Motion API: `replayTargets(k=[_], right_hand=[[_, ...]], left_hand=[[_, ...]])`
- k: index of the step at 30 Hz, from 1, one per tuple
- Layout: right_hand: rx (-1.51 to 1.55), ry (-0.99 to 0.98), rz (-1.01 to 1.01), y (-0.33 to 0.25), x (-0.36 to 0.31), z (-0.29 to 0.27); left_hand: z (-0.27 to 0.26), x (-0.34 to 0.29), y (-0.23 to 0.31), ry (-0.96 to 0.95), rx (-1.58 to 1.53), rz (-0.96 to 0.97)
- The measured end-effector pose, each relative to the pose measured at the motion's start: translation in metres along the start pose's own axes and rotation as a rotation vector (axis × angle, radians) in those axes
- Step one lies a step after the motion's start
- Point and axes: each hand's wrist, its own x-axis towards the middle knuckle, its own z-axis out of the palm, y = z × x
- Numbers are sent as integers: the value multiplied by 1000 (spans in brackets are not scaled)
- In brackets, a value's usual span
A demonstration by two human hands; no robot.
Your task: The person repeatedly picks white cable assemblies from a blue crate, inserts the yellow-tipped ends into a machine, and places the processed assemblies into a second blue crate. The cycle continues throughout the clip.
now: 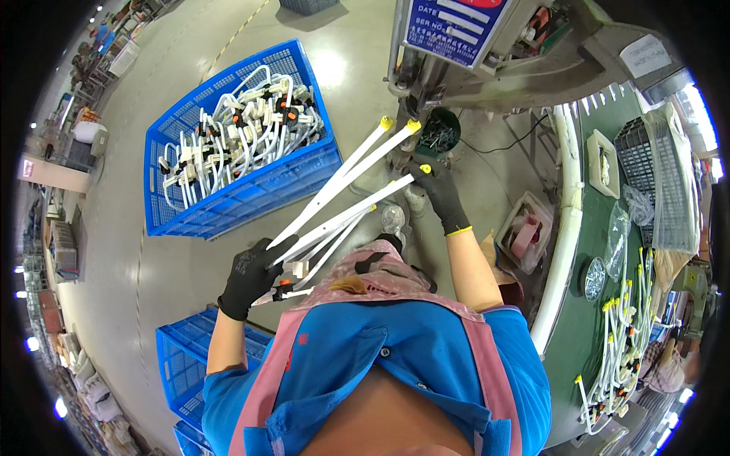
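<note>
Blue crate: the large blue perforated plastic crate (258, 190) is taken as landmark; curved white tube assemblies (258, 121) with black and orange fittings are heaped inside it.
White tubes: long, straight, slender white tubes with yellow ends (357, 171) are held to the right of the crate, apart from it; thinner ones are partly hidden beneath.
Long axis: the tubes are fanned out from their near ends, just on the wearer's side of the crate, toward yellow tips well to the crate's right.
Left black glove: the black-gloved left hand (249, 275) is placed nearer the crate, with its fingers closed around the gathered near ends.
Right black glove: the black-gloved right hand (442, 196) is set farther right of the crate; by its fingers the lowest large tube appears to be pinched just behind the yellow tip.
Yellow tips: the two upper tips are left ungripped, beyond the right fingers and a little to their crate side; this offset is judged the deciding relation.
Grey machine: the bulky grey metal machine (502, 91) is seen right of the crate, beyond those tips.
</note>
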Motion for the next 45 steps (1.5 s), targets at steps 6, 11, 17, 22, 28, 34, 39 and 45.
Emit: replayTargets(k=[6,11,17,22,28,34,39,45], right_hand=[[-104,127,-92,-30,-2,11],[-407,254,-87,-55,21,9],[-408,340,-506,-72,39,14],[-371,241,-466,-82,53,18],[-614,259,-619,-78,55,18],[-613,166,-259,-82,61,14],[-650,126,-185,-71,58,14],[-546,149,-175,-47,44,8]], left_hand=[[-15,4,9,44,53,-16],[-34,22,14,103,-58,-47],[-56,26,10,140,-114,-47],[-53,34,-10,178,-130,-2],[-29,41,-26,76,-317,-56],[-39,48,-33,-63,-385,-73],[-35,53,-41,-73,-285,-42],[-17,48,-42,-46,-484,-130]])
